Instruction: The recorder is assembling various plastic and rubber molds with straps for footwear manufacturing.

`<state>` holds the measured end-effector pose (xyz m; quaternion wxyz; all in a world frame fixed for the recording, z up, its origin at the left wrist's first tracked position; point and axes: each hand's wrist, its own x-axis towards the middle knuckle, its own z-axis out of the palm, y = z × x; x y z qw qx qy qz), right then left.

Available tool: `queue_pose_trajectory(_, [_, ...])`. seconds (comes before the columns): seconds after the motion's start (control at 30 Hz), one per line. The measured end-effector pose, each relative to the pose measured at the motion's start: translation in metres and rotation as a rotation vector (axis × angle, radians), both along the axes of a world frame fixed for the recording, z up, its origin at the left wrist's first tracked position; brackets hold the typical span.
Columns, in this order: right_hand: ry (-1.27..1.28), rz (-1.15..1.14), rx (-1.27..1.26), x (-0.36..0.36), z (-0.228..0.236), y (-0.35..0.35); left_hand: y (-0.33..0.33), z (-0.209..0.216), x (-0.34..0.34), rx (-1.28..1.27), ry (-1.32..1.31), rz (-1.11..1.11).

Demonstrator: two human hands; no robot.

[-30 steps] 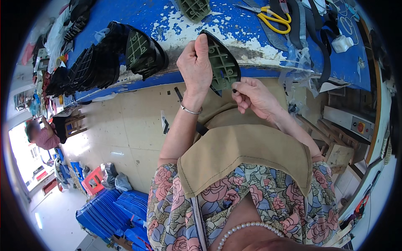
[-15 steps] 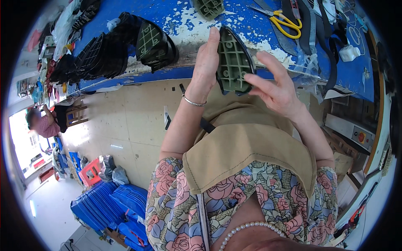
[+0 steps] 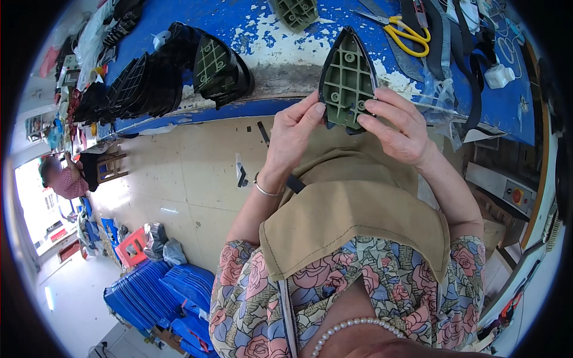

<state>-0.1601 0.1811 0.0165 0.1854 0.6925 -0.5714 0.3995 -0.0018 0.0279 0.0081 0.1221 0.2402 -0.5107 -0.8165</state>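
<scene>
Between my two hands is a pointed, boat-shaped part [image 3: 348, 80], a green ribbed grid framed by a glossy black rim, its tip away from me. My left hand [image 3: 296, 128] pinches its lower left corner with thumb and fingers. On the other side, my right hand [image 3: 397, 125] grips the lower right edge, fingertips over the green ribs. The part is held up at the bench's front edge. Beyond it, a similar green ribbed piece [image 3: 295, 13] lies on the bench. To the left stands another green-and-black part [image 3: 215, 62], at the end of a row of black parts [image 3: 143, 80].
The blue workbench [image 3: 256, 106] has worn, flaking paint. Yellow-handled scissors [image 3: 407, 36], dark straps [image 3: 439, 42] and a small white bottle [image 3: 499, 76] lie at its right. Stacked blue crates [image 3: 140, 295] and a red stool [image 3: 131, 247] stand lower left; another person [image 3: 68, 179] sits far left.
The part has turned to face me more squarely and shifted right. My left hand has slid down from its upper side to the lower corner, while my right fingers have closed on the right edge.
</scene>
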Motion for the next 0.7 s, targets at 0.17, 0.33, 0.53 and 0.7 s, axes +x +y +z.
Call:
queue_pose_trajectory(0.17, [-0.003, 0.018, 0.018, 0.006, -0.001, 0.002, 0.007, 0.008, -0.003, -0.127, 0.009, 0.117])
queue_pose_trajectory(0.33, [-0.042, -0.006, 0.024, 0.012, 0.001, 0.002, 0.003, 0.002, -0.005, -0.294, -0.196, 0.119])
queue_pose_trajectory(0.53, [-0.616, -0.054, 0.128, 0.016, 0.004, 0.005, -0.008, -0.001, -0.002, -0.804, 0.292, 0.143])
queue_pose_trajectory(0.7, [-0.9, 0.022, 0.145, 0.02, 0.002, 0.005, -0.013, -0.001, -0.003, -0.957, 0.374, 0.09])
